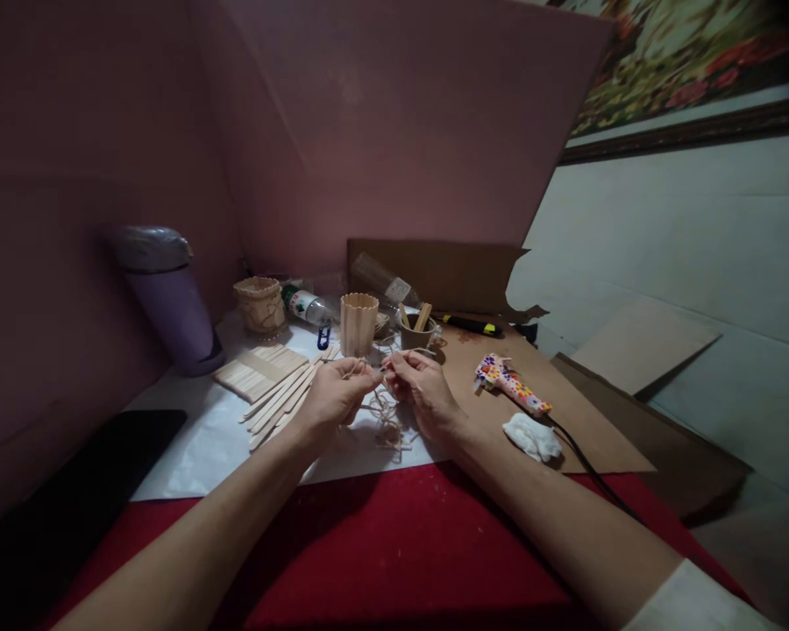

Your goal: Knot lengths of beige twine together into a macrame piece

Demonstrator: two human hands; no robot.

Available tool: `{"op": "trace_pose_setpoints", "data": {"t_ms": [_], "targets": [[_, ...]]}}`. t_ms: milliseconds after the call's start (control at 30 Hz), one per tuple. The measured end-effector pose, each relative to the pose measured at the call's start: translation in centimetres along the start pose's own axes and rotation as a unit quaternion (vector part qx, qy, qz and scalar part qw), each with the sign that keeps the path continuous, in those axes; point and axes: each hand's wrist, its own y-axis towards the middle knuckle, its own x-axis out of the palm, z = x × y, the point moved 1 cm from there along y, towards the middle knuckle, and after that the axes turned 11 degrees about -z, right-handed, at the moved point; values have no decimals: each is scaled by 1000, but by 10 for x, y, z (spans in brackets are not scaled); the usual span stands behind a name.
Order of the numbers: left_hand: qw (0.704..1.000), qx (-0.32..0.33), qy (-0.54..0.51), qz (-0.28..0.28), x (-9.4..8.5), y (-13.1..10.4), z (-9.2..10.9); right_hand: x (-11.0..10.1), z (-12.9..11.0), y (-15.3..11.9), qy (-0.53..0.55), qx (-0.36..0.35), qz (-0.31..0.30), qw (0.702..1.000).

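My left hand [343,392] and my right hand [424,390] meet over the front of the white sheet, fingertips almost touching. Both are closed in a pinch on thin beige twine [387,425], whose loose tangle hangs down between them onto the sheet. Just behind stands an upright cup made of wooden craft sticks [358,324]. Loose craft sticks [280,405] are fanned out beside my left hand, partly under it. A banded bundle of craft sticks [259,372] lies further left. The exact grip of the fingertips is too small to make out.
A floral glue gun [511,386] with a black cord and a crumpled white cloth [532,436] lie on cardboard at right. Behind are a yellow-black utility knife [470,326], a small pot with sticks [417,336], plastic bottles [310,305], a decorated pot [261,307] and a purple tumbler [171,307].
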Motion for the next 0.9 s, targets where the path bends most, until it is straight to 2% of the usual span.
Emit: {"op": "trace_pose_setpoints", "data": {"t_ms": [100,167,267,333,500,633,800,900], "targets": [[1000,-11,3,21,0,0,1,1,-3,0,15,-27,-19,999],[1000,-22,17,6,1,0,1,2,-4,-1,19,-32,-29,999],[999,-27,39,-10,1,0,0,2,-5,-1,19,-18,-26,999],[999,-16,35,10,-1,1,-1,1,-5,0,11,-3,-16,1000],[999,7,6,50,-7,3,0,2,0,1,-117,53,-59,990],[998,16,-36,41,-6,1,3,3,-1,1,-121,36,-67,990],[999,28,34,-18,-2,1,1,4,-4,1,-93,27,-83,992],[999,33,32,-1,-2,2,0,5,-5,0,-84,0,-64,994]]}}
